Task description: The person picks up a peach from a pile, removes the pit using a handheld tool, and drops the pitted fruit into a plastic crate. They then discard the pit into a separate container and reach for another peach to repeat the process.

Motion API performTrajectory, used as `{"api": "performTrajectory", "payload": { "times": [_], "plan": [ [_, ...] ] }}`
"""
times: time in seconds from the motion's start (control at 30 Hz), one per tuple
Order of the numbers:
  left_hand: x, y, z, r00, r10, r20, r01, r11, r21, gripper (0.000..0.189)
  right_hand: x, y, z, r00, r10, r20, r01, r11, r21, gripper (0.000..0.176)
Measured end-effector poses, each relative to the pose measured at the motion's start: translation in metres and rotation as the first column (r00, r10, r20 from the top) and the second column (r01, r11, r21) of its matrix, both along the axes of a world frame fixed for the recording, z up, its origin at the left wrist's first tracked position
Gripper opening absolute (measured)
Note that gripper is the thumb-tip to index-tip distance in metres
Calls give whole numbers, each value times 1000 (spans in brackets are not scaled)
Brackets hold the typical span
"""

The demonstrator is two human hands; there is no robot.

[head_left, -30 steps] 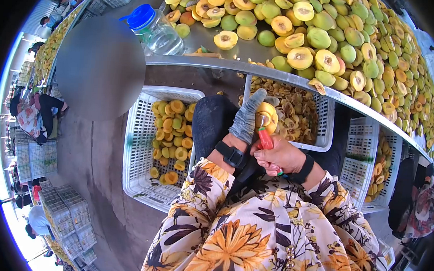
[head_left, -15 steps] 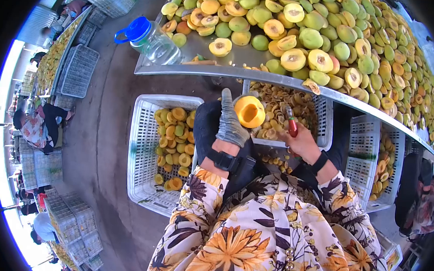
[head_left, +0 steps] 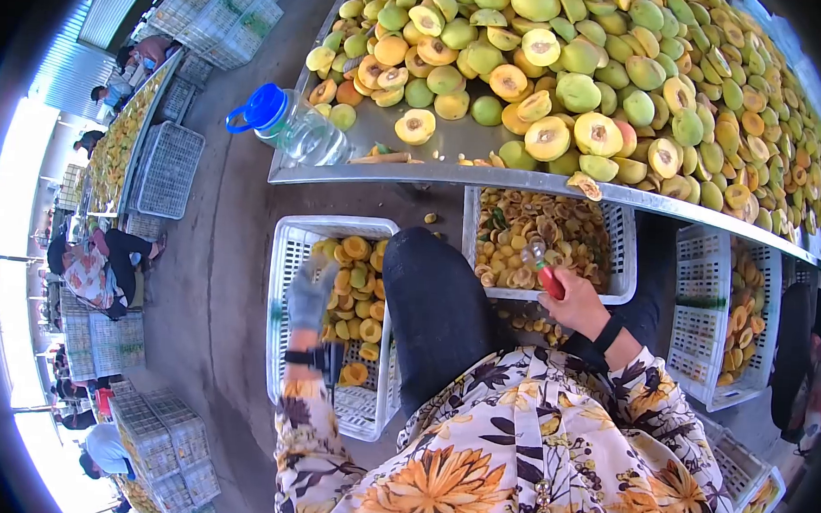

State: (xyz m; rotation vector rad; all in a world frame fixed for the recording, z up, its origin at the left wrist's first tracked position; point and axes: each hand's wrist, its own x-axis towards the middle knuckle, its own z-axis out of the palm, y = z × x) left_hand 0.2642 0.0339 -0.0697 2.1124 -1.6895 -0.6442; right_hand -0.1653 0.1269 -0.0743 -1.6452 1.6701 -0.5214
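My left hand (head_left: pixel 310 296), in a grey glove, is over the left side of a white crate (head_left: pixel 281 278) of halved fruit that looks like peaches or apricots. Motion smears its fingers, and no fruit shows clearly in them. My right hand (head_left: pixel 575 304) is closed round the red handle of a fruit corer (head_left: pixel 549 279), whose metal end points up and left. Beneath that end, a second white crate (head_left: pixel 625 258) holds cut scraps and pits (head_left: pixel 514 227). Between the two crates is my dark-trousered knee (head_left: pixel 437 290).
A metal table (head_left: pixel 406 172) piled with fruit halves (head_left: pixel 577 93) spans the front. On its left corner lies a water bottle (head_left: pixel 296 130) with a blue lid. Another fruit crate (head_left: pixel 701 300) stands to the right. Farther left, people work near stacked crates (head_left: pixel 164 443).
My left hand has moved left and down from the middle to the left crate; the pitted fruit half it held is no longer visible in it. My right hand, still holding the corer, has shifted slightly.
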Motion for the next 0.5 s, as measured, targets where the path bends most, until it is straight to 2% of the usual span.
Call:
{"api": "performTrajectory", "payload": {
  "times": [0.03, 0.1, 0.13, 0.17, 0.2, 0.23, 0.27, 0.33, 0.43, 0.47, 0.5],
  "plan": [
    [-50, -20, 47, 993, 12, -114, -23, 995, -93, 45, 5, -1, 14, 998, -52, 26, 49, 995, 84, 33],
    [-85, -74, 54, 986, -149, 71, 165, 922, -349, 46, 8, 1, 17, 997, -51, 50, 51, 999, 10, 36],
    [-107, -106, 57, 964, -151, 221, 221, 916, -336, 50, 8, 4, 20, 996, -43, 74, 47, 997, -57, 39],
    [-130, -132, 61, 958, -147, 246, 201, 956, -213, 55, 7, 7, 25, 995, -50, 85, 54, 997, -46, 42],
    [-143, -157, 54, 932, -308, 190, 356, 875, -329, 58, 5, 10, 27, 994, -80, 76, 83, 996, -41, 42],
    [-166, -174, 57, 916, -323, 237, 383, 880, -281, 63, 4, 16, 29, 991, -86, 101, 96, 991, -92, 42],
    [-181, -190, 55, 862, -404, 305, 481, 843, -242, 68, 2, 22, 31, 988, -91, 124, 108, 984, -141, 42],
    [-208, -214, 50, 769, -515, 379, 474, 857, 203, 67, -1, 36, 39, 981, -153, 118, 170, 974, -151, 41],
    [-214, -225, 38, 717, -569, 402, 488, 822, 292, 71, -7, 52, 44, 949, -275, 155, 281, 959, -20, 38],
    [-212, -221, 34, 790, -502, 352, 475, 864, 165, 61, -9, 52, 44, 946, -286, 154, 293, 956, -20, 38],
    [-214, -212, 37, 859, -468, 207, 471, 882, 36, 55, -9, 51, 44, 929, -334, 158, 342, 940, -22, 41]
  ]
}}
